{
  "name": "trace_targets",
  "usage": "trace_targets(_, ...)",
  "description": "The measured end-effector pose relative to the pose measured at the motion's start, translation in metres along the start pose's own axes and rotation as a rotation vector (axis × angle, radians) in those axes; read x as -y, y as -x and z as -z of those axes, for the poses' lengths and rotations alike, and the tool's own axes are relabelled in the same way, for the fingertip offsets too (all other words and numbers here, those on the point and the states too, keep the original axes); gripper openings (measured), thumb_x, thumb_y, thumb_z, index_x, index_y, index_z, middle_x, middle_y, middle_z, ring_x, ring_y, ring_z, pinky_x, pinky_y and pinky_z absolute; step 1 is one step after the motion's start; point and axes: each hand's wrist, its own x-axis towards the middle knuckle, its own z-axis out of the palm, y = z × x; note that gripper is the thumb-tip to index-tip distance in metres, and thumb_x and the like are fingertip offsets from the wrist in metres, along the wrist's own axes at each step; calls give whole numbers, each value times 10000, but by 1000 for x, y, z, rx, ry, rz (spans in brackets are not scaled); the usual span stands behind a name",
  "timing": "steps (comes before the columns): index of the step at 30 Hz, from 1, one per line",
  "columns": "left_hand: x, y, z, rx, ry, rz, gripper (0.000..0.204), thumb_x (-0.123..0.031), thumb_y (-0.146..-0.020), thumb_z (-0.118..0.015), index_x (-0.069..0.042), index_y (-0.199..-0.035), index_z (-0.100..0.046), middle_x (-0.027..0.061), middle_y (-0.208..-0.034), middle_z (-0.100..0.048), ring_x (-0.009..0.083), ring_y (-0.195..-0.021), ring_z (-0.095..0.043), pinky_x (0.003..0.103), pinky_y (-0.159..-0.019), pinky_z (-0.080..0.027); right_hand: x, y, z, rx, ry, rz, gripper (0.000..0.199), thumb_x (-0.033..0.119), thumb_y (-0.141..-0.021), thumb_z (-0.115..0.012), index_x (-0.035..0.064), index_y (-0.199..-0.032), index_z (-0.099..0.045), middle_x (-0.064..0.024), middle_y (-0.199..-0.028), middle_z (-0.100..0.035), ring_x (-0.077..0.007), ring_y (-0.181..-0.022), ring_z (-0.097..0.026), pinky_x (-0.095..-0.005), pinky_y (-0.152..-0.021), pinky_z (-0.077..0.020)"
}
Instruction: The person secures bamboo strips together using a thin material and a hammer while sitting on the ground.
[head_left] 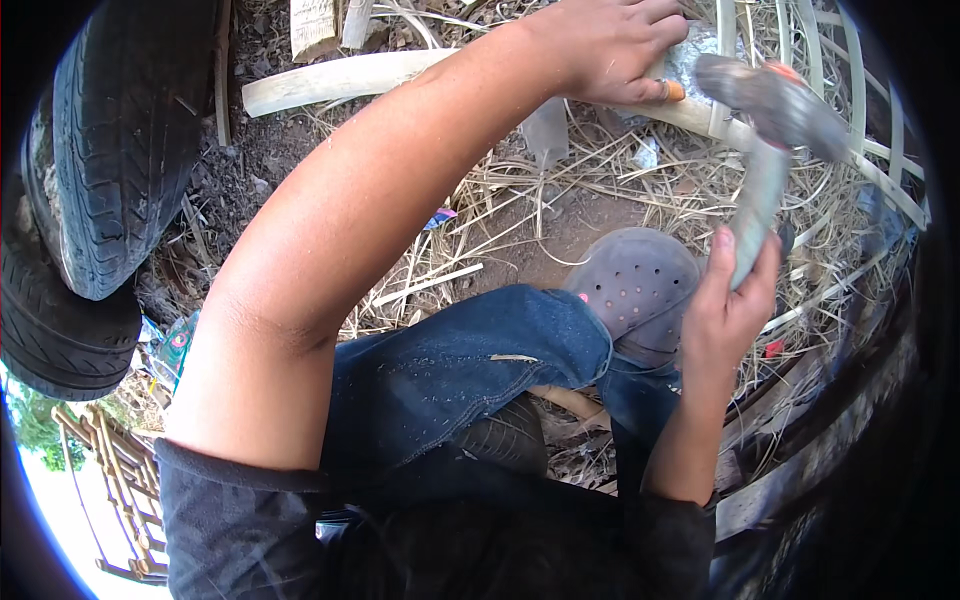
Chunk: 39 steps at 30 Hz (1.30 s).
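Note:
A hammer (765, 185) with a pale handle is gripped in my right hand (728, 310), its head raised and smeared by motion. Just left of the head, my left hand (625, 50) reaches over a split bamboo length (340, 82), its fingers partly cut off by the top edge. From between thumb and fingers pokes a small orange-ended stub (674, 92), cigarette-like. Under the hammer head lies a whitish, shiny block (700, 55), partly hidden. Thin bamboo strips (857, 75) cross the bamboo length at the upper right.
Dry shavings (500, 195) litter the dirt around my grey clog (640, 290). Black tyres (130, 140) stand at the left, with wood pieces (315, 28) near the top. Dark boards (800, 450) run along the right. A bamboo rack (115, 490) shows at lower left.

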Motion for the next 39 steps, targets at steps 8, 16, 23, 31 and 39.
trace_targets(8, -3, -2, -2, -51, 44, 13, 648, -482, -930, -478, 60, -1283, -445, 243, -1319, -448, 397, -1437, -261, 692, -1148, -10, -2, 0, 0, -59, -73, -2, 186, 151, -972, -598, -10, -1056, -556, -124, -742, -615, -170, -647, -599, -327, -600, -462)
trace_targets(16, -1, 0, -4, -82, 7, -3, 622, -460, -901, -505, 53, -1249, -457, 236, -1281, -466, 396, -1414, -297, 692, -1147, -17, 4, -2, 0, -92, -54, -32, 182, 173, -974, -598, 8, -1042, -563, -142, -767, -638, -230, -645, -622, -351, -613, -476)
trace_targets(23, -2, 0, -6, -53, -22, 21, 620, -423, -881, -538, 43, -1279, -443, 229, -1322, -446, 400, -1420, -291, 720, -1118, -107, -1, 0, 0, -138, -93, -60, 193, 185, -982, -587, 4, -1045, -565, -159, -810, -645, -243, -695, -633, -354, -664, -485)
trace_targets(31, -1, -4, -3, -110, -42, -18, 632, -462, -888, -530, 47, -1257, -465, 218, -1294, -470, 393, -1416, -300, 683, -1147, -44, -6, 3, -8, -163, -99, -11, 182, 164, -977, -593, -3, -1044, -571, -119, -781, -630, -176, -708, -603, -328, -661, -476)
trace_targets(39, -4, -2, 0, -38, -39, -10, 613, -484, -919, -486, 45, -1229, -470, 230, -1281, -468, 388, -1414, -301, 698, -1143, -34, -4, 2, -10, -106, 63, 91, 185, 156, -976, -597, -8, -1054, -561, -101, -732, -604, -154, -660, -581, -321, -598, -458)
